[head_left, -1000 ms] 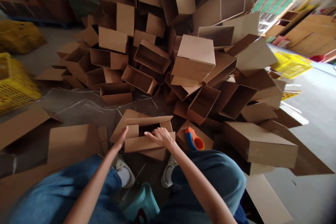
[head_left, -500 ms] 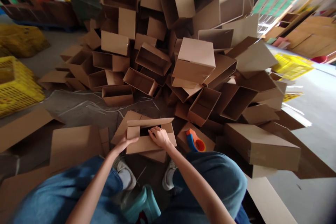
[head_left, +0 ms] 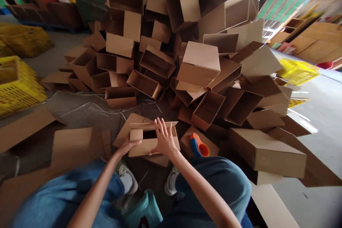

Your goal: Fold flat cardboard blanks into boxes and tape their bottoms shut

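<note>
A small cardboard box (head_left: 143,149) lies between my feet, its top flaps partly folded in and a dark gap showing between them. My left hand (head_left: 127,146) grips its left end, with the thumb along the near side. Over the right part of the opening, my right hand (head_left: 165,139) is spread open. Its fingers reach to the raised far flap and its thumb is near the front flap. Whether the palm presses on the cardboard I cannot tell. To the right, an orange and blue tape dispenser (head_left: 199,146) rests on a flat cardboard piece.
A tall heap of empty cardboard boxes (head_left: 157,62) rises ahead. Flattened cardboard (head_left: 77,146) lies to the left, with a yellow crate (head_left: 25,85) beyond it. A larger box (head_left: 278,149) stands at the right. A teal stool-like thing (head_left: 145,208) is below me.
My right hand has come up out of the box opening, and its fingers have stretched and spread toward the far flap. My left hand keeps its grip on the left end.
</note>
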A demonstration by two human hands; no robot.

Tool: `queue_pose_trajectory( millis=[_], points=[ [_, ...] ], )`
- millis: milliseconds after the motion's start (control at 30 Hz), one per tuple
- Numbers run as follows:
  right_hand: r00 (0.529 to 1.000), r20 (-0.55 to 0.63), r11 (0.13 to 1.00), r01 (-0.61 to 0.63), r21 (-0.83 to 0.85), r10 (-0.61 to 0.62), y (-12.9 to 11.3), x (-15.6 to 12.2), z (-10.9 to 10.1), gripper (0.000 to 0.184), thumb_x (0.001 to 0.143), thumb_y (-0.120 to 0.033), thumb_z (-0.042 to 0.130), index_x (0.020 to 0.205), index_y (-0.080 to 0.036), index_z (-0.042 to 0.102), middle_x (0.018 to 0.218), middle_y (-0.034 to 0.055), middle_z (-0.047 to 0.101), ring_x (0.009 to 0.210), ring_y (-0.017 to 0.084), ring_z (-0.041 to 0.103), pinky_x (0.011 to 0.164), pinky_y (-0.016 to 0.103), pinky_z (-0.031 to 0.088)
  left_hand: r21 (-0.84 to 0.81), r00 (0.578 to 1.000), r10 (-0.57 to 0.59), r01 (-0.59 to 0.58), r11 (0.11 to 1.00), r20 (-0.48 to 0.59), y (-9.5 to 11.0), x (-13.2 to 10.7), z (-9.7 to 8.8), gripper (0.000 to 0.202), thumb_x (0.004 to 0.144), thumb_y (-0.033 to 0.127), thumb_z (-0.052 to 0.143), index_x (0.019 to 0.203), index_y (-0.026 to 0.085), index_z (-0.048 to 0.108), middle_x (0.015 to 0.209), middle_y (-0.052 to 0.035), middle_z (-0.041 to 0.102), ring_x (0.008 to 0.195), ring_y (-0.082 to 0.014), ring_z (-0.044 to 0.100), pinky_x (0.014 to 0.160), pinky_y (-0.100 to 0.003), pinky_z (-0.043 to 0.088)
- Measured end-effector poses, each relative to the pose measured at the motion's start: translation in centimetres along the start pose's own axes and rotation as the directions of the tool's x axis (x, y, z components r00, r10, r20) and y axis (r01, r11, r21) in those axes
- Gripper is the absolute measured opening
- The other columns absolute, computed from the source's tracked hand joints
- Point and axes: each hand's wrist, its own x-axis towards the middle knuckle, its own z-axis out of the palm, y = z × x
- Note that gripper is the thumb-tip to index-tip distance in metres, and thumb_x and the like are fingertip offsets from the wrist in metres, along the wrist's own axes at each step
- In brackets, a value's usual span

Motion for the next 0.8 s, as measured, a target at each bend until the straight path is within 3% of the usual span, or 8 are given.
queue_pose_trajectory(
  millis=[200,333,433,633,800],
  points=[
    [0.999,0.028,0.999,0.027,-0.036,-0.026,-1.3,-1.1,0.1,0.152,0.047,-0.074,0.086,0.163,-0.012,0.009,0.167,0.0251,0.003,0.154,0.049,0.0,0.116,0.074,0.001,0.026,1.0,0.009,-0.009,1.0,-0.004,-0.1,-0.1,-0.2,0.083,0.058,0.051,0.086,0.129,0.021,0.057,0.128,-0.0144,0.066,0.126,-0.0341,0.058,0.106,-0.046,0.045],
    [0.999,0.011,0.998,0.049,-0.048,-0.049,-1.6,-1.7,-0.4,0.146,0.05,-0.07,0.087,0.163,-0.016,0.011,0.166,0.0275,0.01,0.153,0.05,0.006,0.116,0.075,0.004,0.032,1.0,0.011,-0.011,0.999,0.013,-0.3,0.1,-0.3,0.084,0.056,0.05,0.086,0.128,0.02,0.056,0.134,-0.0156,0.063,0.125,-0.0355,0.058,0.106,-0.048,0.045],
    [0.998,-0.017,0.998,0.056,-0.029,-0.057,-1.4,-2.0,-0.2,0.143,0.054,-0.071,0.084,0.163,-0.013,0.011,0.165,0.0278,0.017,0.153,0.049,0.011,0.117,0.074,0.001,0.035,1.0,0.006,-0.007,0.999,0.007,-0.2,0.2,-0.3,0.084,0.055,0.052,0.086,0.127,0.019,0.056,0.135,-0.0161,0.062,0.127,-0.0356,0.057,0.107,-0.048,0.044],
    [0.998,-0.05,0.995,0.039,0.095,-0.034,-0.7,-2.3,0.4,0.116,0.077,-0.066,0.067,0.161,-0.005,0.015,0.16,0.0236,0.036,0.149,0.045,0.026,0.119,0.072,-0.007,0.049,0.999,0.016,-0.017,0.999,0.03,0.1,-0.2,-0.4,0.087,0.055,0.057,0.086,0.128,0.02,0.057,0.124,-0.0139,0.069,0.129,-0.0351,0.057,0.109,-0.048,0.043],
    [0.993,-0.106,0.978,0.065,0.2,-0.044,-0.6,-4.0,1.8,0.094,0.082,-0.056,0.066,0.158,-0.012,0.031,0.15,0.0186,0.052,0.14,0.04,0.043,0.121,0.071,-0.001,0.012,0.998,-0.011,0.01,1.0,0.064,0.4,-0.5,-0.4,0.085,0.055,0.056,0.087,0.128,0.022,0.058,0.119,-0.0133,0.073,0.128,-0.0352,0.058,0.109,-0.05,0.043]
  ],
)
